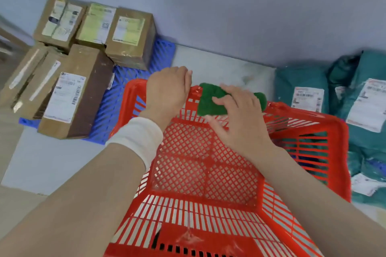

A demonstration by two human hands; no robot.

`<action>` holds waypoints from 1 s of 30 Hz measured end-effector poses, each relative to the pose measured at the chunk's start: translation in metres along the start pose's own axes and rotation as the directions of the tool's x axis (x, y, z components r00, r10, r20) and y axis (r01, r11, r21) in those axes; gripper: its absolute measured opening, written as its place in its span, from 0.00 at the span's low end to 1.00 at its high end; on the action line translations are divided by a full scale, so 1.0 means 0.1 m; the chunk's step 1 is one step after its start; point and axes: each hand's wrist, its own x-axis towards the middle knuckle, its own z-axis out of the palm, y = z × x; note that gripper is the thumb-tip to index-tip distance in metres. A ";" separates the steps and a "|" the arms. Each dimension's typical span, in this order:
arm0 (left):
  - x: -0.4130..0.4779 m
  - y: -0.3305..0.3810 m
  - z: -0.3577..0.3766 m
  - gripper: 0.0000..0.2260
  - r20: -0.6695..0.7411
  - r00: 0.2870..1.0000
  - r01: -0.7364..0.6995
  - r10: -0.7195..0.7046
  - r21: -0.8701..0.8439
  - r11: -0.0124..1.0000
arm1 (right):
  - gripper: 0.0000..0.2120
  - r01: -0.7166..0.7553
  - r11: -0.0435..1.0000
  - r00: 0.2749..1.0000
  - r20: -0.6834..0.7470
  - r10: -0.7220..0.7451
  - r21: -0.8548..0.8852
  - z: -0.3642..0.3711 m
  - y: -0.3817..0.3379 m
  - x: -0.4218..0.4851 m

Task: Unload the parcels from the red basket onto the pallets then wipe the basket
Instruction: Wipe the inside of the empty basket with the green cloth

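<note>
Left hand (pixel 168 92) curls over the far rim of the red plastic mesh basket (pixel 200 165), gripping it; right hand (pixel 236 115) presses flat, fingers spread, on the fuzzy green cloth (pixel 208 99) draped over that rim.

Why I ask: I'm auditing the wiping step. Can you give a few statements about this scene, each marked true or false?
1. The red basket holds no parcels. True.
2. The left hand holds the green cloth. False: the right hand presses the cloth on the basket's far rim, and the left hand grips that rim.
3. The cardboard boxes sit on a blue pallet. True.
4. The teal bags lie left of the basket. False: they lie to its right.
</note>
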 end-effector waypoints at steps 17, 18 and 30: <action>-0.09 0.01 0.08 0.15 -0.203 0.977 -0.052 0.067 0.080 0.995 | 0.21 -0.265 0.945 0.962 0.015 0.273 -0.193 0.22 0.16 0.71; -0.10 0.01 0.08 0.16 -0.177 0.982 -0.050 0.058 0.054 0.997 | 0.21 -0.310 0.940 0.942 0.087 0.324 -0.141 0.20 0.17 0.77; -0.09 0.03 0.09 0.17 -0.102 0.995 0.012 -0.010 0.021 1.000 | 0.18 0.103 0.980 0.977 -0.201 -0.067 0.172 -0.52 0.60 0.16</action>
